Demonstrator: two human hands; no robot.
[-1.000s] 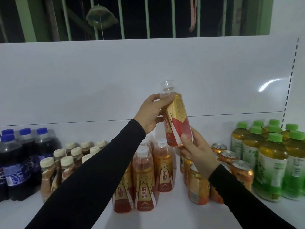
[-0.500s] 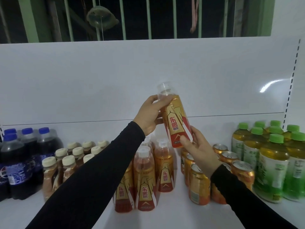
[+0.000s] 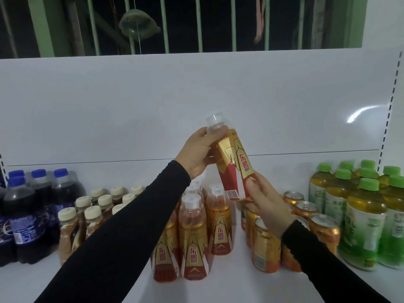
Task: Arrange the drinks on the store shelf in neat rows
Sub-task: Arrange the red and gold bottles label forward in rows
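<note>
A gold-and-red energy drink bottle (image 3: 235, 162) with a clear cap hangs tilted above the shelf, its cap leaning left. My left hand (image 3: 197, 153) grips its neck and shoulder. My right hand (image 3: 265, 200) holds its lower end from the right, thumb on the label. Below stand several matching gold-and-red bottles (image 3: 193, 239) in a cluster on the white shelf (image 3: 229, 285).
Several orange cans (image 3: 323, 228) stand right of the cluster, green-capped tea bottles (image 3: 363, 221) at the far right. Small beige-capped bottles (image 3: 91, 217) and dark blue-capped cola bottles (image 3: 26, 215) are at the left. A white back panel (image 3: 131, 106) rises behind.
The bottle has turned in my hands, so its front label moved into view and now a red side with a barcode faces me. Both hands stayed where they were.
</note>
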